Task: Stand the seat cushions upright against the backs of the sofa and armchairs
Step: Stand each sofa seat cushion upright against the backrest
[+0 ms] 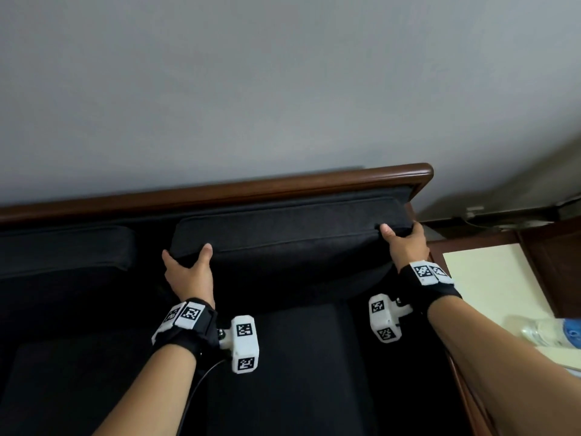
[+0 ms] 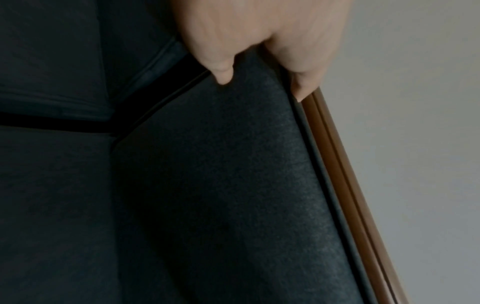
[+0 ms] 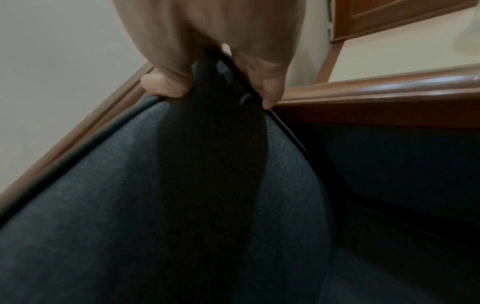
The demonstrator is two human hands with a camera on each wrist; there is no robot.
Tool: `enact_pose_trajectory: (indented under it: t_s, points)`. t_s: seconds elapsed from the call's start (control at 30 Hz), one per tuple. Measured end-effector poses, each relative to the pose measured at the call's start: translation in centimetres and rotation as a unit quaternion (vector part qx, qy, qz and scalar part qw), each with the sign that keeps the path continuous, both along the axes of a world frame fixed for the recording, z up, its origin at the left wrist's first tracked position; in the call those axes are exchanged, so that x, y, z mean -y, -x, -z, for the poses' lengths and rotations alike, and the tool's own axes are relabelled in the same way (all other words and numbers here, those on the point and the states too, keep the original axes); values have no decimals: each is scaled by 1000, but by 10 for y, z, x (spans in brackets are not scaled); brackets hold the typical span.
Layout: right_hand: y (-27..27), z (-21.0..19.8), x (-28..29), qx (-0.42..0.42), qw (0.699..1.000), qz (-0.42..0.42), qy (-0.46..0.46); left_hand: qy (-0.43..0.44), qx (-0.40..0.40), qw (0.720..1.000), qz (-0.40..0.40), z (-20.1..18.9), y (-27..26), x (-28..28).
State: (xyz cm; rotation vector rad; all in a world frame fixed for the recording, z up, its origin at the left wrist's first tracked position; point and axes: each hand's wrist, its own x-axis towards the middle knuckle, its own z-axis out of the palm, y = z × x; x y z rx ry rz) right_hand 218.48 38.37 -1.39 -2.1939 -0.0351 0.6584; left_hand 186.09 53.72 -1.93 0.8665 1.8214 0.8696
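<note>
Head view: both hands' fingers (image 1: 384,229) hidden behind cushion (image 1: 283,234).

a plain grey-white wall (image 1: 251,83) fills the upper part of the head view. at the right stands a dark wooden side table (image 1: 540,247) with a cream top (image 1: 484,278). a clear plastic bottle (image 1: 547,332) with a blue label lies on that top, blurred. a cable (image 1: 471,221) runs along the skirting behind the table.

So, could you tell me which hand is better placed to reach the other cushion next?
Left: the left hand grips the cushion at the end nearer the other cushion.
</note>
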Motion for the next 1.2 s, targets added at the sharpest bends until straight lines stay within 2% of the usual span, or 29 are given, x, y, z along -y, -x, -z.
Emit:
enact_pose_trajectory:
  t_s: [0.13, 0.2, 0.27, 0.37, 0.53, 0.67, 0.77, 0.9, 1.0, 1.03, 1.13, 1.2]
  points:
    - [14, -15, 1, 7, 999, -12, 31, 41, 14, 995, 86, -12, 30, 9]
    - [30, -25, 5, 25, 999, -12, 23, 65, 28, 992, 104, -25, 50, 23]
    - [58, -34, 14, 46, 998, -30, 18, 64, 21, 992, 103, -42, 74, 45]
    - [112, -38, 30, 23, 998, -61, 6, 59, -9, 990, 130, -65, 116, 83]
    - [204, -42, 34, -60, 984, -168, -8, 90, -46, 981, 164, -84, 208, 122]
    - [274, -46, 8, -92, 955, -282, 1, 100, -56, 986, 119, -84, 290, 118]
    - [326, -51, -23, -68, 941, -331, -9, 92, -74, 987, 111, -79, 346, 90]
    - [392, -54, -83, -32, 939, -341, -19, 72, -93, 986, 117, -74, 420, 18]
    - [435, -49, -122, -34, 950, -311, -8, 63, -107, 984, 123, -69, 465, -42]
    - [466, -34, -156, -27, 958, -286, -7, 68, -116, 983, 127, -63, 501, -81]
    - [460, -43, -173, -22, 973, -231, -16, 45, -129, 984, 115, -70, 503, -122]
    - [473, -37, -204, -10, 978, -208, 5, 39, -134, 983, 123, -72, 526, -172]
